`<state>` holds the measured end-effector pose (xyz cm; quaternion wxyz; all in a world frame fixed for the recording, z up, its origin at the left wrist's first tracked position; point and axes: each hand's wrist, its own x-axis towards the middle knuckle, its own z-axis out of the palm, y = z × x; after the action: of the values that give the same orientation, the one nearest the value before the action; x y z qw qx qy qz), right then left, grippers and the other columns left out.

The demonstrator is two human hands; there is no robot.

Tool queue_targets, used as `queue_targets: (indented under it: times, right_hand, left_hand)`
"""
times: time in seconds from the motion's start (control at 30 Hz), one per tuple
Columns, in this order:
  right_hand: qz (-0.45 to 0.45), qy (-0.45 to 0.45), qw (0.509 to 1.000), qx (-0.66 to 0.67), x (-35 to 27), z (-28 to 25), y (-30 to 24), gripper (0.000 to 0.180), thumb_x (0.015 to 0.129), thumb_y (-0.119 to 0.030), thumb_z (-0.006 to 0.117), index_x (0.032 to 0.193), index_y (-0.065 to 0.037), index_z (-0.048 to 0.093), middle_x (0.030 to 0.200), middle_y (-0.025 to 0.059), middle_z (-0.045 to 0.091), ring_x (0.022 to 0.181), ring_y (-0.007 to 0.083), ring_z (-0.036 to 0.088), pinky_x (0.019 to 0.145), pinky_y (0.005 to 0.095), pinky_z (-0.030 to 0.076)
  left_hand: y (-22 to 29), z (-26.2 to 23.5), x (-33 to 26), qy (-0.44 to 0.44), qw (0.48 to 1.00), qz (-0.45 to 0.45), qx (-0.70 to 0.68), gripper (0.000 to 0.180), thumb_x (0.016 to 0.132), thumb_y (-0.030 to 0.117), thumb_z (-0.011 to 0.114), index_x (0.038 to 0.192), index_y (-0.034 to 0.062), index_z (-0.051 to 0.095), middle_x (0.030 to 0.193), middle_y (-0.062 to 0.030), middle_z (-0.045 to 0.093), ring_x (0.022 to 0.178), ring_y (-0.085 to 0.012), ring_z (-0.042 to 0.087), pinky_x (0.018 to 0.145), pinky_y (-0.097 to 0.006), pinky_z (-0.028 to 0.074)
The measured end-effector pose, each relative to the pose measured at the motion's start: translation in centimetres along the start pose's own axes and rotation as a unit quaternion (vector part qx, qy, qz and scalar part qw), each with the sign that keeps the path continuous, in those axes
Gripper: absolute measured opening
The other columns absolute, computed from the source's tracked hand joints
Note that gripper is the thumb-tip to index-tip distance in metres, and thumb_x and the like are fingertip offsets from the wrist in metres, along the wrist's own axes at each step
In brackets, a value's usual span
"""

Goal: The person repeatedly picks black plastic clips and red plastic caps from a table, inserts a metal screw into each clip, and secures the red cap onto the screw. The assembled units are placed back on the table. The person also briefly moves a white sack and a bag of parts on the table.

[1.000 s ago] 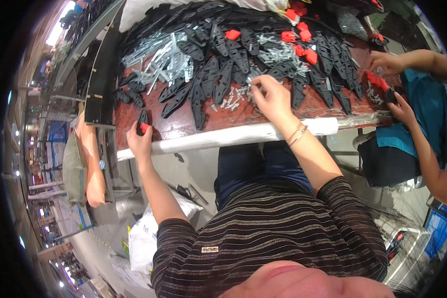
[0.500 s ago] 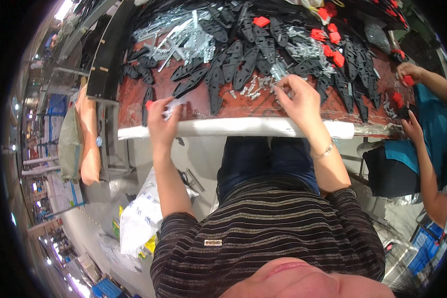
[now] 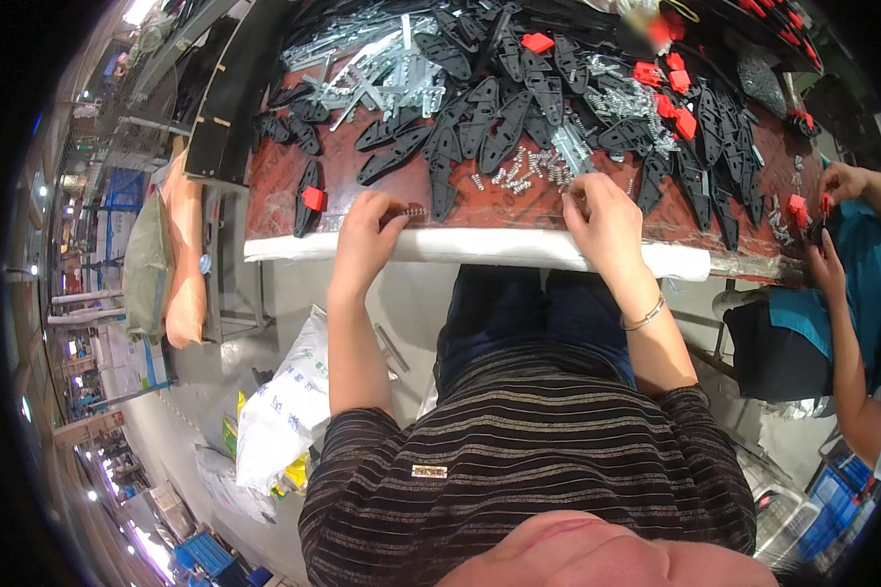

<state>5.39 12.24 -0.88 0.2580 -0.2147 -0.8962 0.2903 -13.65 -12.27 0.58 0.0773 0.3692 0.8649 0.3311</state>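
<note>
My left hand (image 3: 368,235) is at the table's front edge, fingers curled together. A small metal spring (image 3: 416,211) lies at its fingertips, seemingly pinched there. To its left is a black elongated plastic part (image 3: 305,220) with a red plastic piece (image 3: 313,199) on it. My right hand (image 3: 605,223) is closed in a pinch over the front of the table, just nearer than some flat silvery metal pieces (image 3: 571,149). Whatever its fingertips hold is too small or hidden. Loose springs (image 3: 519,172) are scattered left of that hand.
Black plastic parts (image 3: 507,132), silvery metal strips (image 3: 401,78) and red pieces (image 3: 683,121) cover the red-brown table (image 3: 362,196). A white padded roll (image 3: 480,248) lines its front edge. On the right, a co-worker's hands (image 3: 830,259) handle small parts. White sacks (image 3: 289,411) lie on the floor.
My left hand has moved right, away from the red piece and toward the spring. My right hand has drawn slightly nearer, off the metal pieces. The whole view has shifted a little.
</note>
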Motion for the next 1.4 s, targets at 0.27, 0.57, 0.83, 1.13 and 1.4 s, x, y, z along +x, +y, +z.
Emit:
queue_targets:
  times: [0.27,0.57,0.83,1.13,1.4]
  right_hand:
    - [0.079,0.048,0.972,0.217,-0.3,0.5,2.6,0.019,0.085,0.0,0.059,0.104,0.0,0.058,0.09,0.0057,0.061,0.074,0.0093,0.061,0.065,0.0222,0.049]
    - [0.06,0.089,0.962,0.252,-0.6,0.4,2.5,0.013,0.082,-0.002,0.062,0.094,-0.002,0.06,0.09,0.0068,0.061,0.073,0.0131,0.062,0.063,0.0248,0.049]
    - [0.052,0.122,0.955,0.266,-0.4,-0.2,2.2,0.013,0.078,0.0,0.066,0.089,-0.003,0.06,0.08,0.0027,0.052,0.064,0.0083,0.052,0.058,0.0222,0.043]
    - [0.046,0.132,0.947,0.288,-0.5,0.2,2.7,0.012,0.082,-0.002,0.065,0.093,-0.003,0.059,0.084,0.0007,0.056,0.069,0.0061,0.054,0.06,0.0202,0.044]
    - [0.112,0.112,0.885,0.437,-1.3,-1.1,1.4,0.012,0.086,-0.003,0.063,0.097,0.0,0.061,0.084,-0.0001,0.061,0.074,0.005,0.056,0.066,0.0197,0.046]
  left_hand:
    - [0.0,-2.3,1.0,0.007,0.991,0.025,0.132,0.023,0.073,-0.003,0.052,0.092,0.0024,0.063,0.092,-0.014,0.061,0.089,-0.0333,0.058,0.08,-0.04,0.046]
    - [-0.2,0.7,5.6,0.123,0.964,0.059,0.228,0.033,0.07,0.022,0.074,0.097,0.0053,0.065,0.097,-0.0108,0.062,0.095,-0.031,0.056,0.083,-0.04,0.045]
    - [-0.6,0.3,7.5,0.065,0.954,0.129,0.264,0.025,0.075,0.025,0.069,0.092,0.006,0.065,0.088,-0.0114,0.062,0.087,-0.0319,0.057,0.075,-0.042,0.045]
    - [0.8,-2.0,4.7,0.172,0.893,-0.028,-0.415,0.031,0.092,0.019,0.048,0.112,-0.003,0.056,0.103,-0.0073,0.061,0.089,-0.016,0.059,0.081,-0.033,0.047]
    - [10.9,9.0,2.2,-0.167,0.66,-0.14,-0.719,0.028,0.091,0.018,0.047,0.11,-0.0024,0.054,0.097,-0.0091,0.06,0.088,-0.0178,0.058,0.08,-0.032,0.048]
